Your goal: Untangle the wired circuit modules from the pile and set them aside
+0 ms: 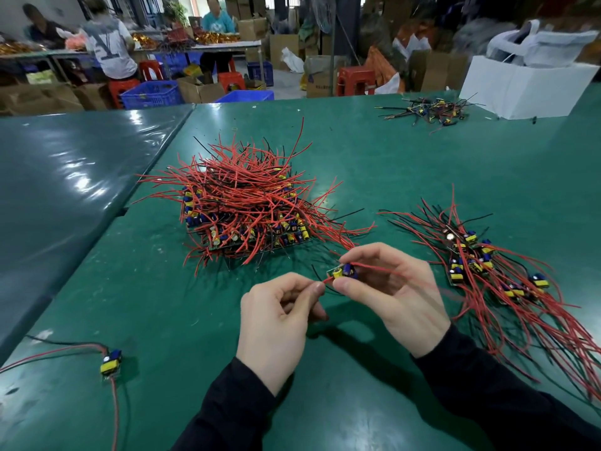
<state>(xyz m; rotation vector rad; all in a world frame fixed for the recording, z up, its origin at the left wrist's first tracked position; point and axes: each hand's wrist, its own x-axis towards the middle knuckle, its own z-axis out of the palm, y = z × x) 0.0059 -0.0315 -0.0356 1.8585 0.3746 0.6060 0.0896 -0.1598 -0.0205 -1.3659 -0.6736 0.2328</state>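
Green matting covers the table point(390, 164) under my hands. My right hand point(395, 296) pinches one module point(345, 272) between thumb and fingers, lifted off the surface. My left hand point(279, 323) pinches that module's red wire point(326, 281) at thumb and forefinger, just left of the board. Beyond both hands lies the pile point(247, 206), a dense knot of red and black leads over stacked boards. Right of my right hand, the sorted modules point(481, 265) lie side by side, leads trailing toward me. Far left of my left hand, a single module point(111, 362) rests alone. A small heap point(429, 110) and a white box point(527, 86) sit far beyond my right hand.
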